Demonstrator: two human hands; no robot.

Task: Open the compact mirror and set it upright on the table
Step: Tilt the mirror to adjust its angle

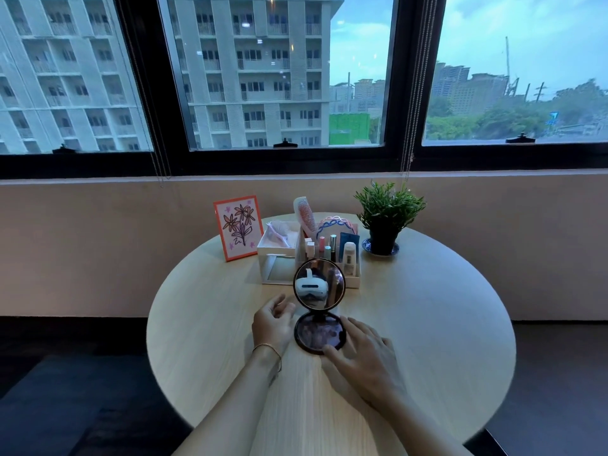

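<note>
The round compact mirror [319, 307] stands open on the round wooden table [427, 324]. Its base lies flat and its lid stands upright, with the glass facing me and reflecting a white headset. My left hand [271, 324] rests just left of the base, fingers loosely curled and apart, not gripping it. My right hand [360, 352] lies flat at the right side of the base, with fingertips touching its front rim.
Behind the mirror stands a white organiser [279, 258] with cosmetics, a comb and a headband. An orange-framed flower picture [237, 227] stands at the back left, a potted plant [386, 215] on a saucer at the back right. A window wall lies beyond.
</note>
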